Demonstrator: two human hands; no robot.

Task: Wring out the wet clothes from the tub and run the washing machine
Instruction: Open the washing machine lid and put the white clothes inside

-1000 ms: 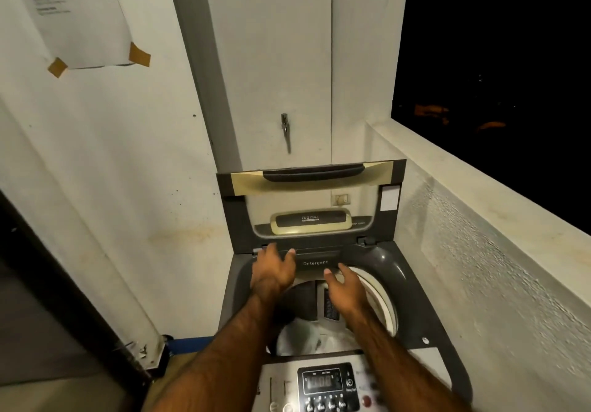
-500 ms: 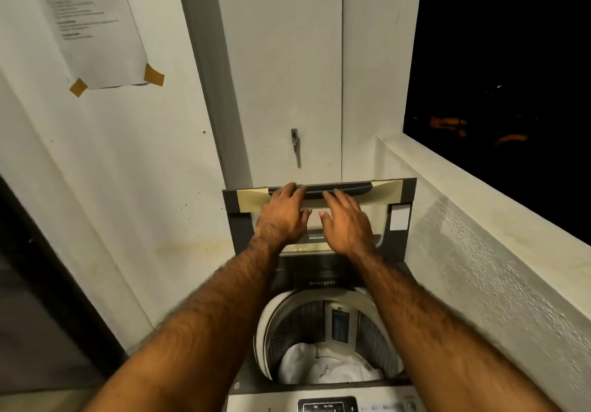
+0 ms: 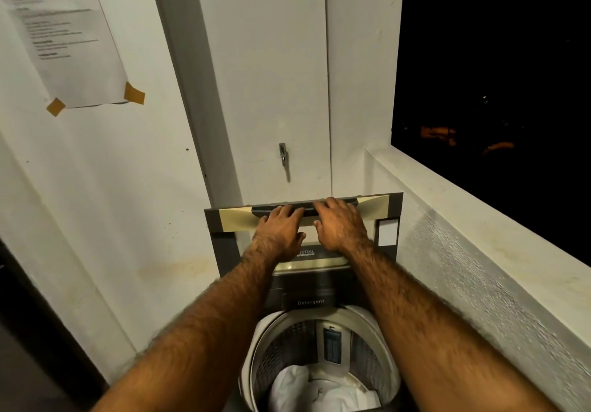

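Step now: closing the washing machine lid, I think. It stands straight up at the back.
Left hand: fingers lie on the dark handle at the top of the lid. I cannot tell if they hook round it.
Right hand: fingers bend over the top of the same handle and hold it.
Clothes: the white clothes sit low in the drum, right under both arms.
How to do it well: pull the lid down slowly with both hands. Keep the arms out of the drum's mouth (fingers can get pinched). Check that no cloth hangs over the rim.
Hands: two, both on the handle.
Lids and handles: one of each.
Drums: one, with one heap of clothes. I cannot count the pieces.
Detergent drawer: one, just behind the drum.
Paper on the wall: one, with three bits of tape showing.
Tub: none in view.
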